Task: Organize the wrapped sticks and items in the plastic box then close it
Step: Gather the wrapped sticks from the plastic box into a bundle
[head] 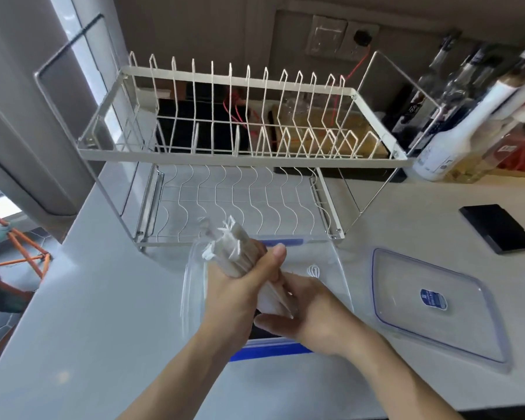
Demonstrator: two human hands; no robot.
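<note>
Both hands, left [240,295] and right [312,310], grip the sticks [240,256] bunched over the box [340,268], lower centre, squaring them to fit; lid [437,307] off.

This was a home kitchen. A two-tier wire dish rack [243,147] stood on a pale bench [88,313] against the wall, and a cluster of bottles [455,122], one white and others of clear glass, stood crowded in the right back corner. A wall socket plate [343,36] with a red cable running down from it sat above the bench, and a clear plastic food-box lid [437,307] with a blue seal lay on the bench near the rack.
</note>
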